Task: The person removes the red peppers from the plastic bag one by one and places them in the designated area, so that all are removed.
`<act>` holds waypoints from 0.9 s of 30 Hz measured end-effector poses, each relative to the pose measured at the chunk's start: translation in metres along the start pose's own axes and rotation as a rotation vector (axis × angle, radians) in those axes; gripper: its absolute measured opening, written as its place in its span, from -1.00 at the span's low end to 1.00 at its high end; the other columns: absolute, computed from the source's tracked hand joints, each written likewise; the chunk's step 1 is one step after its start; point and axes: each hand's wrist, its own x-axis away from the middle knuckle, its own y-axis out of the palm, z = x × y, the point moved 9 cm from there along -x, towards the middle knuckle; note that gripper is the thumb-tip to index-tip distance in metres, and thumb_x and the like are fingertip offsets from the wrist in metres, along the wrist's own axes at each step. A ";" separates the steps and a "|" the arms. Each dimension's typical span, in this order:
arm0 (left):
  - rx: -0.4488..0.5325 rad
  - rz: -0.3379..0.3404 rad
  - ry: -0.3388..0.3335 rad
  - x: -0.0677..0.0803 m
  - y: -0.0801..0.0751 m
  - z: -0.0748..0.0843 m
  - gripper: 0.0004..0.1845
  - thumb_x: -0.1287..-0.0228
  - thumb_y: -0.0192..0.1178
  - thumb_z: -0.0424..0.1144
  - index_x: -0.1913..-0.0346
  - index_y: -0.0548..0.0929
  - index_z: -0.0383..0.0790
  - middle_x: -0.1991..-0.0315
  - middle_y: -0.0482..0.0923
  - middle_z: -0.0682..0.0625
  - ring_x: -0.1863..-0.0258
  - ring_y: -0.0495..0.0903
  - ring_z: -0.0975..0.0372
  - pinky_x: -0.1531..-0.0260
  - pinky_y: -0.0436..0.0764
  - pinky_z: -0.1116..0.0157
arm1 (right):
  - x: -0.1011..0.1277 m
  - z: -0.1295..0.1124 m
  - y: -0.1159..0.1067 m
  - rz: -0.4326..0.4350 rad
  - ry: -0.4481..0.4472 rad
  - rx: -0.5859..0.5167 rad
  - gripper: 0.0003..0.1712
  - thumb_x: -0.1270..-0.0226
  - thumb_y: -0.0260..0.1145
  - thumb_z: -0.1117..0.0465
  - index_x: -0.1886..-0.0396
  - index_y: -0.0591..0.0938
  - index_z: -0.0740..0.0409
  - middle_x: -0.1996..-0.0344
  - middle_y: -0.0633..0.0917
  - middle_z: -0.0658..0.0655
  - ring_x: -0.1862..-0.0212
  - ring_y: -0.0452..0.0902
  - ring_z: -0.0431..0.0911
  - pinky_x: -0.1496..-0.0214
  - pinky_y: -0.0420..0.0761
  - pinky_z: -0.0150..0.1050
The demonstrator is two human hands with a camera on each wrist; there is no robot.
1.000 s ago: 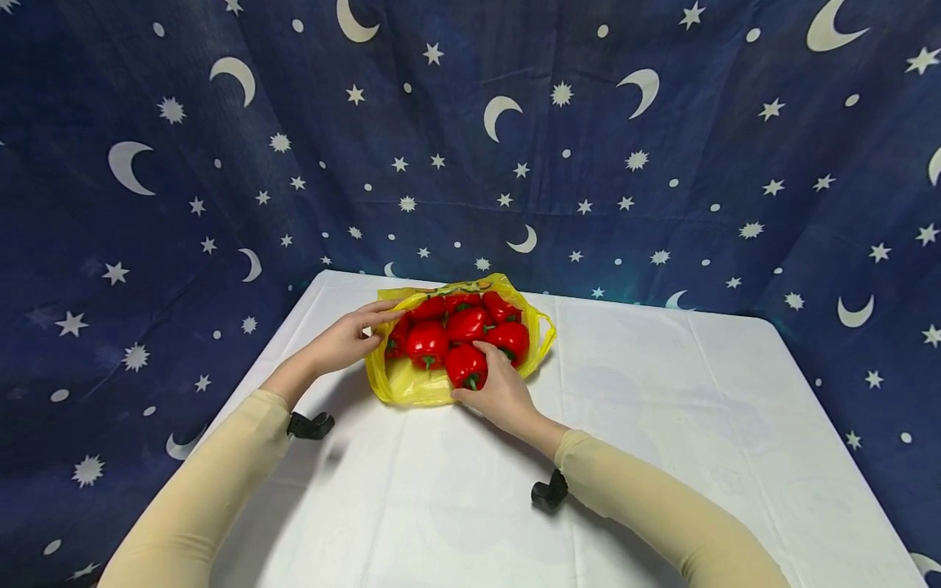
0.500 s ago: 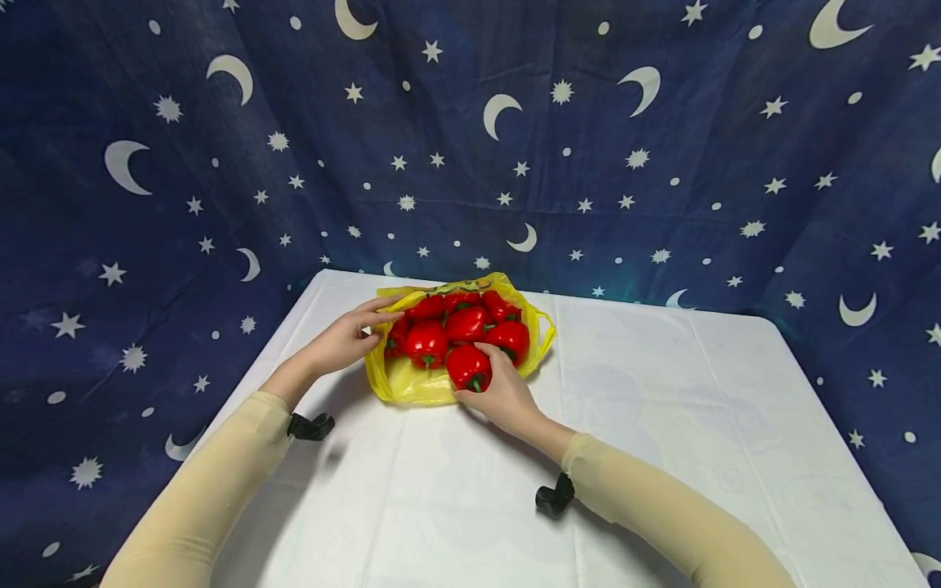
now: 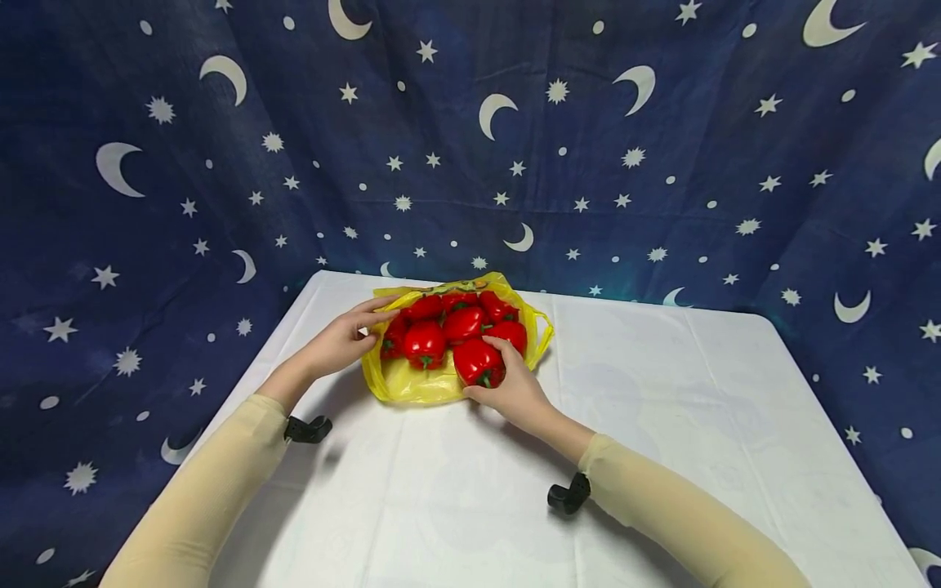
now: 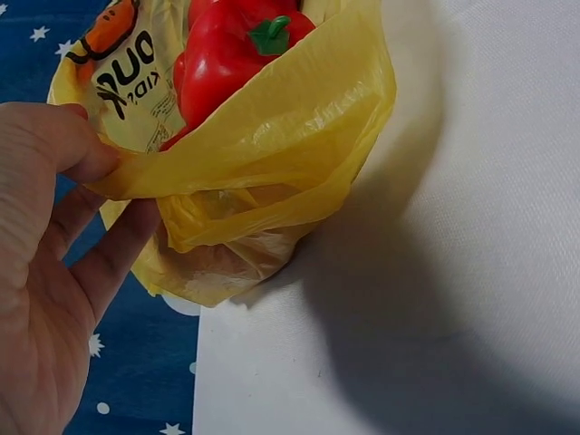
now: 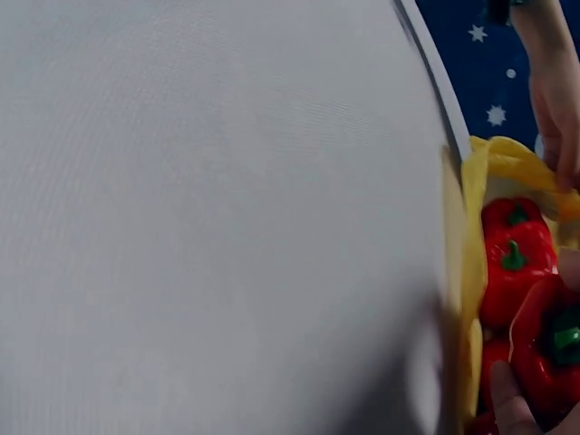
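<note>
A yellow plastic bag (image 3: 412,384) lies open on the white table (image 3: 662,425), with several red bell peppers (image 3: 463,322) piled in it. My right hand (image 3: 510,384) grips the nearest red pepper (image 3: 478,362) at the bag's front edge; the same pepper (image 5: 548,358) shows at the lower right of the right wrist view. My left hand (image 3: 341,339) pinches the bag's left rim (image 4: 136,172) between thumb and fingers and holds it up. In the left wrist view a pepper (image 4: 231,54) shows inside the bag (image 4: 272,163).
A dark blue cloth with moons and stars (image 3: 588,147) hangs behind and beside the table. White tabletop extends to the right and in front of the bag. Black wrist camera mounts (image 3: 568,496) sit under both forearms.
My right hand has drawn the nearest pepper slightly right and toward the bag's front edge. The left hand stays on the rim.
</note>
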 end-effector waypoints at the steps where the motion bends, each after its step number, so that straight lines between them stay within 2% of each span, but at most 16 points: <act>1: -0.001 -0.004 0.004 0.000 0.000 0.001 -0.43 -0.39 0.03 -0.54 -0.44 0.49 -0.25 -0.59 0.15 0.04 -0.36 0.30 0.06 0.19 0.53 0.22 | 0.001 0.000 -0.004 0.002 0.004 -0.009 0.02 -0.06 0.65 0.08 -0.49 0.31 -0.16 -0.37 0.42 0.07 -0.39 0.32 0.06 -0.34 0.44 0.17; 7: -0.022 -0.027 0.022 0.000 0.003 0.003 -0.42 -0.38 0.04 -0.55 -0.45 0.48 -0.26 -0.60 0.11 0.06 -0.39 0.26 0.05 0.26 0.49 0.26 | 0.006 0.001 -0.034 0.011 0.023 -0.050 0.03 -0.09 0.63 0.08 -0.51 0.28 -0.17 -0.40 0.39 0.11 -0.36 0.36 0.09 -0.27 0.53 0.12; 15: -0.040 -0.029 0.021 -0.001 0.007 0.007 -0.44 -0.38 0.04 -0.55 -0.43 0.50 -0.27 -0.59 0.14 -0.02 -0.37 0.29 -0.01 0.19 0.50 0.24 | 0.019 -0.001 -0.081 0.065 -0.008 -0.082 0.06 -0.11 0.62 0.06 -0.54 0.24 0.03 -0.33 0.42 0.13 -0.23 0.44 0.08 -0.12 0.63 0.01; 21: -0.032 -0.026 0.007 0.001 0.005 0.005 -0.44 -0.38 0.03 -0.54 -0.44 0.49 -0.27 -0.60 0.11 0.02 -0.30 0.31 0.03 0.31 0.52 0.28 | 0.027 0.001 -0.107 0.090 -0.013 -0.078 0.09 -0.12 0.62 0.05 -0.56 0.22 0.05 -0.34 0.42 0.15 -0.20 0.44 0.09 -0.11 0.63 0.00; 27: -0.024 -0.028 0.014 0.001 0.005 0.004 -0.42 -0.39 0.04 -0.53 -0.46 0.46 -0.27 -0.60 0.11 0.03 -0.38 0.28 0.03 0.20 0.54 0.28 | 0.028 0.016 -0.138 0.160 0.016 -0.043 0.10 -0.14 0.62 0.04 -0.57 0.19 0.07 -0.36 0.41 0.17 -0.20 0.42 0.12 -0.12 0.61 0.01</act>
